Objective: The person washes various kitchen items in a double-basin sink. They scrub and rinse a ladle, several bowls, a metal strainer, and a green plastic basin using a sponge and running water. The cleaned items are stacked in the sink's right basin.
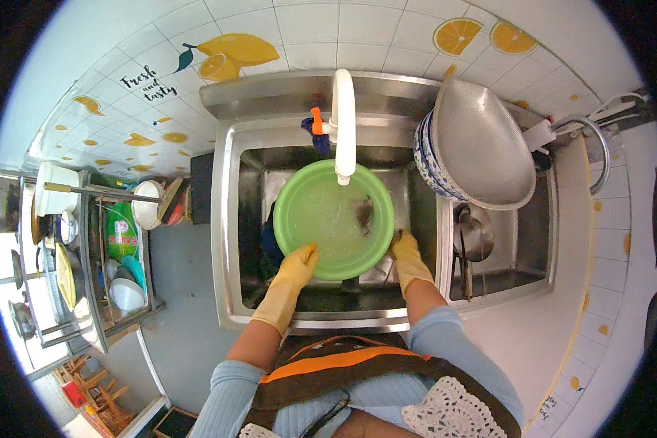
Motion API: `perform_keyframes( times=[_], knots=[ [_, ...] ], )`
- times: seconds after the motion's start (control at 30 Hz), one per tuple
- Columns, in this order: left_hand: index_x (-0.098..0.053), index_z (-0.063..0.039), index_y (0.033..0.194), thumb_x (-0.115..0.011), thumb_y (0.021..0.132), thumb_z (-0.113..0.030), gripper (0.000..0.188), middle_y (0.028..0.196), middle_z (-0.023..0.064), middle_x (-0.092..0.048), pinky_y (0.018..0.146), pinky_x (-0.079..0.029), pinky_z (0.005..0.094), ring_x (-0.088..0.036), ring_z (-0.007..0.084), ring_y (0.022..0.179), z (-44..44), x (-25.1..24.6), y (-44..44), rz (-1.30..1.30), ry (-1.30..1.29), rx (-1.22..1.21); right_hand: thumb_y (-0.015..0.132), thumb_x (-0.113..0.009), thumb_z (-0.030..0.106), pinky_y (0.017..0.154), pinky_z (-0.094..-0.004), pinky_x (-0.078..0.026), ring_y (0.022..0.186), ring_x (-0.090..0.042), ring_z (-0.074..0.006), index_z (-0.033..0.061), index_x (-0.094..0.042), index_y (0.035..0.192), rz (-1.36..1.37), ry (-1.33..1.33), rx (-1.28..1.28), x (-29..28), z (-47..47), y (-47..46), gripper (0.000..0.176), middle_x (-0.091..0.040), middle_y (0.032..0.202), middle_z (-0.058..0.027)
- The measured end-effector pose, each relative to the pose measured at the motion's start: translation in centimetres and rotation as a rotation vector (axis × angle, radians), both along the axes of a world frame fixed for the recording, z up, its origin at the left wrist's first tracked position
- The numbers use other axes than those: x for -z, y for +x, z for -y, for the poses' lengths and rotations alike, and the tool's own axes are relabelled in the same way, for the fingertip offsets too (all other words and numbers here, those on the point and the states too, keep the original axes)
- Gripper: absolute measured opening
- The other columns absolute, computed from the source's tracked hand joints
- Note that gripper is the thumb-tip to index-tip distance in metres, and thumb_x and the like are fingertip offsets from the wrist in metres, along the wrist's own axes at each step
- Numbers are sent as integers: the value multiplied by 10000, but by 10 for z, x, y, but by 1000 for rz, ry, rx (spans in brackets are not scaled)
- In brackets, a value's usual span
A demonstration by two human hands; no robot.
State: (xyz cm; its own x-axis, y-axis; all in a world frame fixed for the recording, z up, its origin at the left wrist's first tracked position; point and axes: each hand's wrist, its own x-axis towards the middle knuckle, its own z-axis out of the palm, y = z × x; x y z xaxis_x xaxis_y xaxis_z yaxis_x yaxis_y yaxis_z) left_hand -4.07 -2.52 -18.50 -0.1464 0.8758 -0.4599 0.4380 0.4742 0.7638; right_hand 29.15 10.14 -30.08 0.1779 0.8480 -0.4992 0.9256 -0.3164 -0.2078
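A round green plastic basin (328,219) stands in the left bowl of a stainless steel sink (227,230). Cloudy water seems to fill part of it, with a dark patch at its right side. My left hand (301,265), in a yellow rubber glove, grips the basin's lower left rim. My right hand (408,254), gloved alike, is beside the basin's right side; its fingertips are dark and partly hidden, and whether they hold anything is unclear. Above the basin hangs a white tap (345,126) with an orange lever (316,121). Dark cloth (272,238) lies left of the basin.
A large metal mesh strainer (484,148) rests over blue-and-white bowls (435,164) at the right bowl's back edge. Below it, a metal ladle (473,232) and other utensils lie in the right bowl. At the left stands a shelf rack (93,263) with dishes and bags.
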Motion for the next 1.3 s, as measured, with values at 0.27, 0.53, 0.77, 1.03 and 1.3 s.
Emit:
perform_keyframes(
  times=[0.27, 0.53, 0.77, 1.03, 1.3],
  knots=[
    [-636, -13, 1331, -626, 1045, -391, 474, 1167, 188, -735, 911, -587, 389, -724, 258, 1046, -28, -99, 59, 680, -308, -193, 1026, -656, 241, 667, -413, -604, 754, -715, -247, 79, -568, 1356, -1149, -350, 317, -174, -26, -120, 377, -747, 1001, -127],
    [-653, 14, 1218, -633, 1049, -398, 447, 981, 209, -743, 744, -639, 434, -749, 298, 804, -44, -113, 41, 790, -375, -254, 997, -716, 185, 916, -454, -610, 1003, -737, -307, 51, -532, 1428, -1757, -580, 453, -172, -20, -170, 487, -720, 1244, -187],
    [-652, 25, 1256, -593, 1067, -431, 497, 1063, 230, -745, 801, -643, 430, -763, 321, 878, -18, -95, 32, 940, -511, -89, 1010, -692, 261, 790, -372, -623, 921, -754, -247, -5, -630, 1311, -1463, -419, 312, -216, -10, -159, 406, -756, 1152, -171],
    [-646, 9, 1325, -591, 1070, -347, 442, 1107, 78, -730, 805, -541, 280, -680, 134, 939, -103, -167, 22, 477, 184, -139, 1038, -647, 347, 535, -304, -527, 710, -696, -184, 2, -662, 1204, -1212, -389, 88, -219, -32, -156, 383, -760, 985, -116],
    [-680, -46, 1307, -615, 1074, -231, 304, 1038, 9, -720, 702, -521, 231, -659, 83, 851, -127, -129, 25, 775, 161, -192, 997, -707, 222, 743, -308, -557, 878, -692, -175, 41, -630, 1258, -1651, -526, 108, -221, -25, -152, 327, -673, 1119, -57]
  ],
)
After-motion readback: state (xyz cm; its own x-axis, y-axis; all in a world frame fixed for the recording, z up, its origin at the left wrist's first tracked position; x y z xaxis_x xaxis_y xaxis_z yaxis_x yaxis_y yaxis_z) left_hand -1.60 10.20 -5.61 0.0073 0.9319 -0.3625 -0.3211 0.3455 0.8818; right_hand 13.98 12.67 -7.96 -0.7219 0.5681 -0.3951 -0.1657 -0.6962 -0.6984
